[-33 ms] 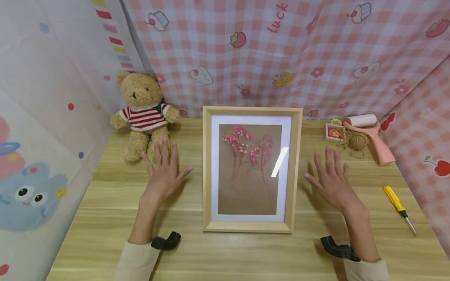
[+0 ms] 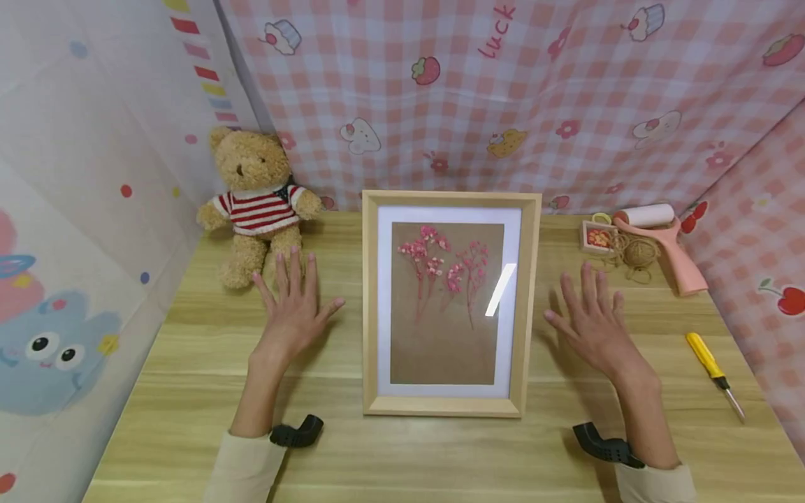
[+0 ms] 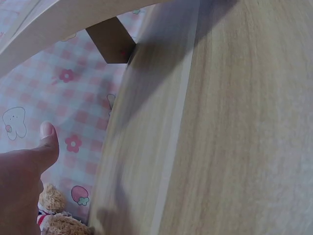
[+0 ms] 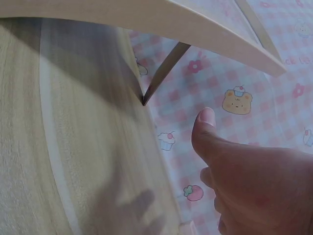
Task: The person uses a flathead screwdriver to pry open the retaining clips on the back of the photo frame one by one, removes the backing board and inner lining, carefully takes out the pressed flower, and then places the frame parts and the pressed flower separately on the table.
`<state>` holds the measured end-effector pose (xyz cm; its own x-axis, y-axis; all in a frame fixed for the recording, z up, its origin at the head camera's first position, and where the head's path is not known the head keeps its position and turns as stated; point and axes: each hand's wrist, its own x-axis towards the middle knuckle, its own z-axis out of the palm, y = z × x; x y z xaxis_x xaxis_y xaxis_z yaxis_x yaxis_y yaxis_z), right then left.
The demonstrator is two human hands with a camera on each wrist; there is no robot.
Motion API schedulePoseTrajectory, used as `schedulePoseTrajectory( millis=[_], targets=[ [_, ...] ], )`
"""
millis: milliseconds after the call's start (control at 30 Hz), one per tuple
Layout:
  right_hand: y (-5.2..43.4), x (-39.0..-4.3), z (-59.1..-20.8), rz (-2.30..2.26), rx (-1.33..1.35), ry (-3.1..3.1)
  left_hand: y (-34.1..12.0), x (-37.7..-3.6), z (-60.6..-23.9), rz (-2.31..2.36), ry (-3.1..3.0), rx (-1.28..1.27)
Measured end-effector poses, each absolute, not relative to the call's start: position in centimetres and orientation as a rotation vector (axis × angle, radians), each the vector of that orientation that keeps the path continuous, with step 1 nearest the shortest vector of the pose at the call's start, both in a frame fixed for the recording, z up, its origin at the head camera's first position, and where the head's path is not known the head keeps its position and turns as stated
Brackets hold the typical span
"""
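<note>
A light wooden picture frame [image 2: 531, 307] stands between my two hands, leaning back on a stand leg [image 3: 111, 41] that shows behind it in both wrist views. Inside it, pink dried flowers [image 2: 434, 265] lie on a brown backing with a white mat around it. My left hand [image 2: 292, 318] is spread palm down left of the frame, its fingers pointing at the teddy bear [image 2: 254, 202]. On the other side my right hand [image 2: 594, 328] is spread likewise, the thumb toward the frame. Neither hand holds anything, and both are apart from the frame.
At the back right lie a pink-handled lint roller [image 2: 682, 262], a ball of twine [image 2: 640, 251] and a small box [image 2: 596, 237]. A yellow-handled screwdriver [image 2: 707, 360] rests near the right table edge. A checked curtain [image 2: 402, 126] hangs behind the wooden table [image 2: 440, 461].
</note>
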<state>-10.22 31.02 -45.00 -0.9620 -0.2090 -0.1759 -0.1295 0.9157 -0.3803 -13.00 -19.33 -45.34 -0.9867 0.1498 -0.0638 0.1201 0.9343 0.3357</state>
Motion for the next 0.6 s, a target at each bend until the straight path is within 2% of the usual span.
schedulePoseTrajectory(
  millis=[600],
  targets=[
    [30.2,-11.2,-43.1,-0.547,-0.276,2.907,-19.3,-13.0,-45.3,0.532,2.967,0.226]
  ],
)
